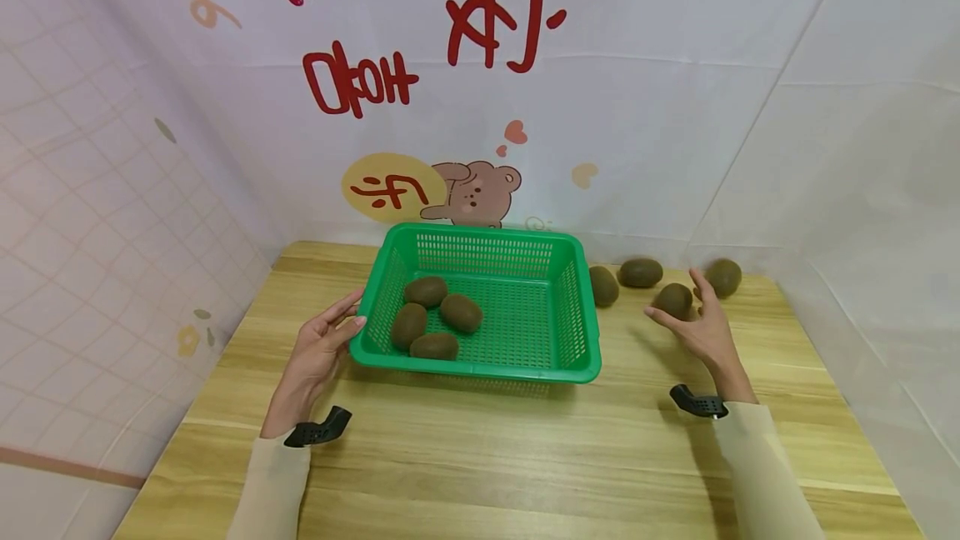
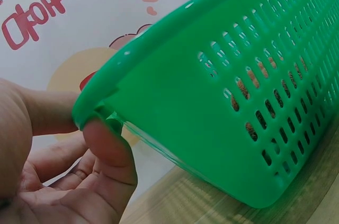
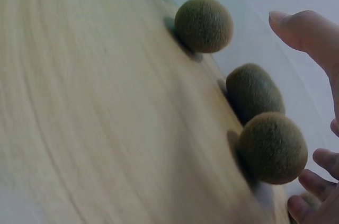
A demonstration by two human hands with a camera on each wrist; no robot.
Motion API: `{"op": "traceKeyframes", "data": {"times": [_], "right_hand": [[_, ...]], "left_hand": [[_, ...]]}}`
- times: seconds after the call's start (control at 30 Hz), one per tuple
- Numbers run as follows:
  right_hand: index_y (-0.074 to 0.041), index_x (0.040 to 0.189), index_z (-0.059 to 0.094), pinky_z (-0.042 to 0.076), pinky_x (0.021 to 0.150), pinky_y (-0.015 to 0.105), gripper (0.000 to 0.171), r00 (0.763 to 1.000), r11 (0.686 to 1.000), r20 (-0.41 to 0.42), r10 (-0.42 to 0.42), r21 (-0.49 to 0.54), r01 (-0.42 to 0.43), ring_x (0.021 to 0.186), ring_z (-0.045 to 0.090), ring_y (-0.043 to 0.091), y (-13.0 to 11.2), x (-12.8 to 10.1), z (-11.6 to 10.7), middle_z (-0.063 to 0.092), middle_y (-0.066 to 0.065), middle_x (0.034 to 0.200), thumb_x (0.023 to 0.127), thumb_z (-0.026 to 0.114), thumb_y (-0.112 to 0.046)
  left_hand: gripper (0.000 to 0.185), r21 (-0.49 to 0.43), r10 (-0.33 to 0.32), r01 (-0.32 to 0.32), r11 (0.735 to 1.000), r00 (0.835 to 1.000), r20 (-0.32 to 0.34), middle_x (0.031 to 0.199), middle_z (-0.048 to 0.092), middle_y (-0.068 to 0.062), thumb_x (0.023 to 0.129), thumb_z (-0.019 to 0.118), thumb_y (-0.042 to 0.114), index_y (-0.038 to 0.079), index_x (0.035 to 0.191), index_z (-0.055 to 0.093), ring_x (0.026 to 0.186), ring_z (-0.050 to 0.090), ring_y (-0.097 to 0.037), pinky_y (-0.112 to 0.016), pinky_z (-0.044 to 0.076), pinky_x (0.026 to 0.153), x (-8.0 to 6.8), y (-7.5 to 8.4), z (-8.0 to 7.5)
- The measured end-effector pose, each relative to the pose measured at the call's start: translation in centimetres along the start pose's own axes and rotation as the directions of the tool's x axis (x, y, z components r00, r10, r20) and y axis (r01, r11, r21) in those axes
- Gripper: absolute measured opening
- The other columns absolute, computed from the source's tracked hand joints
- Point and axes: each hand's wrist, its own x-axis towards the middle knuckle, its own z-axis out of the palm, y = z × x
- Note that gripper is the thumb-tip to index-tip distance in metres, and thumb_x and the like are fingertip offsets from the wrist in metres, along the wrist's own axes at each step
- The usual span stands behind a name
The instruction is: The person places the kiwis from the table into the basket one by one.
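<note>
A green slotted basket (image 1: 577,307) stands mid-table with several brown kiwis (image 1: 438,319) inside. My left hand (image 1: 356,312) touches its near left corner; the wrist view shows the thumb (image 2: 103,136) under the rim of the basket (image 2: 212,102) and the other fingers relaxed. To the basket's right, my right hand (image 1: 678,302) is spread round a loose kiwi (image 1: 672,298), thumb and fingers apart from it. In the right wrist view that kiwi (image 3: 273,147) lies just in front of my fingers (image 3: 323,160), and the thumb (image 3: 307,28) is held clear.
Three more kiwis lie on the wooden table (image 1: 525,457): one beside the basket's right wall (image 1: 603,285), one behind it (image 1: 640,272), one at the far right (image 1: 723,277). A printed cloth backdrop (image 1: 675,107) closes the table's back and sides.
</note>
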Motion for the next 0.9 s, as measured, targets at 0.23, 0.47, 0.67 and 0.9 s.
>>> {"op": "traceKeyframes", "data": {"times": [0.23, 0.47, 0.67, 0.9], "right_hand": [[-0.023, 0.167, -0.006, 0.029, 0.115, 0.072, 0.117, 0.998, 0.997, 0.039, 0.059, 0.039, -0.061, 0.156, 0.012, 0.048, 1.2, 0.4, 0.0, -0.003, 0.007, 0.174, 0.089, 0.080, -0.044], [-0.018, 0.167, -0.004, 0.030, 0.117, 0.068, 0.119, 0.995, 0.994, 0.051, 0.087, 0.062, -0.090, 0.153, 0.020, 0.051, 2.1, 0.8, -0.1, 0.002, 0.016, 0.173, 0.088, 0.081, -0.043], [-0.007, 0.166, 0.010, 0.036, 0.118, 0.059, 0.104, 0.997, 0.996, 0.000, 0.079, 0.040, -0.079, 0.147, 0.034, 0.051, 2.5, 0.8, 0.0, 0.021, 0.026, 0.167, 0.092, 0.078, -0.036], [-0.004, 0.162, 0.027, 0.043, 0.087, 0.001, 0.090, 0.994, 0.995, -0.062, 0.093, 0.023, -0.092, 0.136, 0.049, 0.041, 3.0, 0.7, 0.1, 0.040, 0.028, 0.158, 0.094, 0.077, -0.033]], "left_hand": [[0.062, -0.028, 0.008, -0.008, 1.000, 1.000, 0.009, 0.119, 0.055, -0.003, 0.102, 0.062, 0.003, -0.006, 0.157, 0.035, 0.087, 0.069, -0.002, -0.014, 0.058, 0.072, 0.1, 0.0, 0.1], [0.063, -0.013, -0.027, 0.027, 1.000, 1.000, -0.012, 0.119, 0.055, 0.000, 0.101, 0.065, 0.006, -0.002, 0.157, 0.037, 0.084, 0.065, 0.001, -0.011, 0.054, 0.068, 0.0, 0.2, 0.2], [0.063, -0.008, -0.034, 0.034, 0.999, 0.999, -0.020, 0.119, 0.053, 0.000, 0.101, 0.065, 0.006, -0.002, 0.157, 0.037, 0.082, 0.063, 0.003, -0.010, 0.052, 0.066, -0.1, 0.3, 0.2], [0.064, -0.016, -0.030, 0.030, 0.999, 0.999, -0.021, 0.119, 0.054, -0.001, 0.101, 0.065, 0.006, -0.003, 0.157, 0.037, 0.083, 0.064, 0.003, -0.010, 0.053, 0.067, 0.0, 0.3, 0.2]]}}
